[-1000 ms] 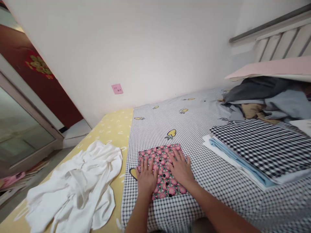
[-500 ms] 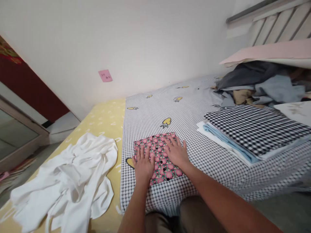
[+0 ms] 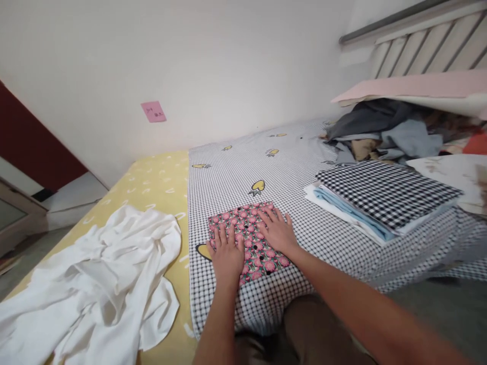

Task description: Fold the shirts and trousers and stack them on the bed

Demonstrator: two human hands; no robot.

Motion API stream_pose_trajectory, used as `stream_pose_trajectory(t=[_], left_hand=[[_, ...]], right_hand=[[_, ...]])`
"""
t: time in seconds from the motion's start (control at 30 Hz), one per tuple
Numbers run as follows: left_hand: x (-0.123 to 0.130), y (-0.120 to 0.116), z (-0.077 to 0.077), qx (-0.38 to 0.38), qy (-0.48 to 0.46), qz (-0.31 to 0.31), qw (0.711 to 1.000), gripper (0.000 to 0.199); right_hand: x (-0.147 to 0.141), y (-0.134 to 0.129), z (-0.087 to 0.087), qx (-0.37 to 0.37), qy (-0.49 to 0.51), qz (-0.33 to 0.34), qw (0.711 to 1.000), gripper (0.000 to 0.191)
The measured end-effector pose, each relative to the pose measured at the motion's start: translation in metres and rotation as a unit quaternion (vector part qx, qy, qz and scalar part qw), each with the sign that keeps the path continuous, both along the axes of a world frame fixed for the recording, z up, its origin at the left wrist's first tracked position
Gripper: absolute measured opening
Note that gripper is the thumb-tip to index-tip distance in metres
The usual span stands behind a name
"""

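Observation:
A folded pink floral shirt (image 3: 252, 261) with a row of dark buttons lies flat on the checked bedsheet (image 3: 228, 185). My left hand (image 3: 227, 253) rests palm down on its left part, fingers spread. On its upper right part lies my right hand (image 3: 279, 232), also flat with the fingers apart. Both hands press on the cloth without gripping it, and they cover parts of the print.
To the left, a crumpled white cloth (image 3: 125, 274) lies on the yellow sheet (image 3: 152, 175). A stack topped by folded black-and-white checked cloth (image 3: 384, 190) sits at the right. Behind it are a loose clothes pile (image 3: 380, 126) and a radiator (image 3: 426, 48).
The view has turned slightly right. My hands stay spread flat on the floral shirt, with only small shifts in position.

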State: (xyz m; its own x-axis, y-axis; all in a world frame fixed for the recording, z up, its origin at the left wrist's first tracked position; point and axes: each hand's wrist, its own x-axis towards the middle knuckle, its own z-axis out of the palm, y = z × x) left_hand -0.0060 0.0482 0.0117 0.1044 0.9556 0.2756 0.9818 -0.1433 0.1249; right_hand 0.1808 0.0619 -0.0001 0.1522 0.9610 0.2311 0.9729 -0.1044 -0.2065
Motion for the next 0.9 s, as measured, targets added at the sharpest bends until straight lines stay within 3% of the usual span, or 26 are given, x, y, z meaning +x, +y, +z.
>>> stream_pose_trajectory(t=[0.13,0.43,0.9], left_hand=[[-0.001,0.0,-0.0036,0.018,-0.001,0.0,1.0,0.056],[-0.0009,0.0042,-0.0096,0.015,-0.005,0.019,1.0,0.056],[-0.0018,-0.0003,-0.0008,0.0,0.069,0.056,0.996,0.053]], right_hand=[[-0.0019,-0.0017,0.0033,0.022,-0.004,-0.022,0.999,0.06],[-0.005,-0.0032,0.0043,-0.003,-0.008,-0.013,1.0,0.061],[-0.0048,-0.0089,0.0048,0.021,0.066,0.021,0.997,0.059]])
